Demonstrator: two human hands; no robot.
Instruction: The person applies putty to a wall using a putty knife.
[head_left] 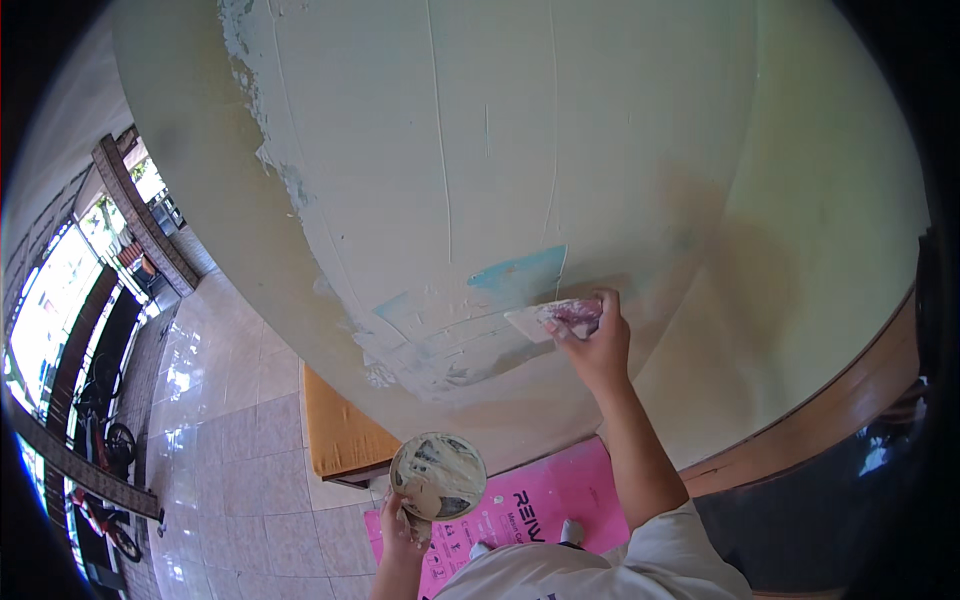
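In front of me stands a pale wall (640,130) with white filler spread over much of it and several thin raised lines running down it. My right hand (600,350) is closed on a filler-smeared scraper (530,319), its wide blade at the wall just below a light blue patch (525,270). A smaller, fainter blue patch (393,305) shows to the left. Low down, my left hand (400,528) grips the near left side of a round tub (440,436) with creamy filler in it. Filler is smeared on its fingers, and part of the grip is hidden.
A pink printed sheet (590,485) lies under my feet. Left of it is an orange-topped bench (345,430) against the wall, on a tiled floor (255,470). A wooden edge (800,430) borders a dark surface at right. Motorbikes (110,450) stand far left beyond a pillar.
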